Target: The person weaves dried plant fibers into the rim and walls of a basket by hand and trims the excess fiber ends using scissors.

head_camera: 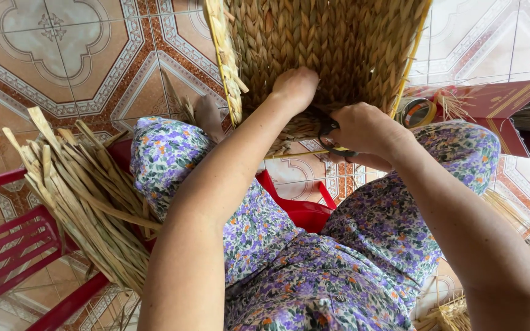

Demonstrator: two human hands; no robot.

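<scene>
A large woven straw basket [320,43] stands in front of my knees, its braided wall facing me. My left hand [295,86] is closed and pressed against the basket's lower edge, gripping the weave. My right hand [363,129] is shut on dark-handled scissors [329,138], held at the basket's bottom edge just right of my left hand. The scissor blades are hidden behind my fingers and the straw. Loose braid ends [289,132] hang below the basket between my hands.
A bundle of dried flat straw strips [81,190] lies on a red stool [19,245] at my left. A red box [498,104] and a tape roll [417,112] sit at right. Red bag handles [302,211] lie between my knees. The floor is patterned tile.
</scene>
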